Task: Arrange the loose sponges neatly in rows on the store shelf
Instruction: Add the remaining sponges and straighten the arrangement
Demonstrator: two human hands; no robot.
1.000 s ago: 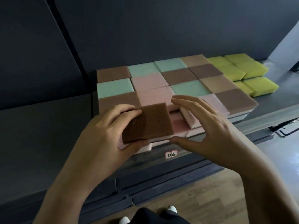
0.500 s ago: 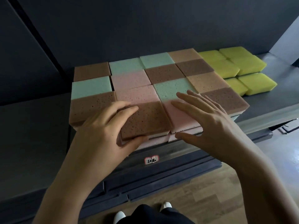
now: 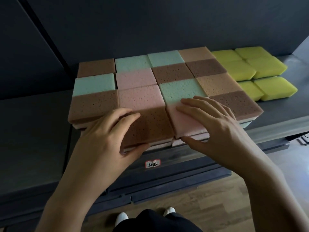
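Four columns of square, porous sponges are seen packed edge to edge on the dark store shelf (image 3: 275,124), the top layer forming a patchwork of dark brown, tan, mint green and pink, with paler layers showing beneath at the front edge. In the front row, a brown sponge (image 3: 153,126) is held by the left hand (image 3: 103,139): the fingers are bent over its top left part and the thumb is tucked against its front edge, so the sponge is pinched between them. Its surface is pitted with small dark pores, and it lies flat, touching the pink sponge (image 3: 187,124) at its right side. That pink sponge is touched by the right hand (image 3: 217,126), whose fingers are laid straight and flat across the top while the thumb is spread apart and set at the front edge; nothing is clasped by it. A mint green sponge (image 3: 180,91) lies directly behind the pink one. Further right on the shelf, thicker yellow sponges (image 3: 260,67) are grouped in their own rows, just beside the patchwork. A small red-bordered label (image 3: 152,163) is fixed to the shelf front below the hands, and a wooden floor (image 3: 217,206) and white shoes (image 3: 122,216) are visible at the bottom.
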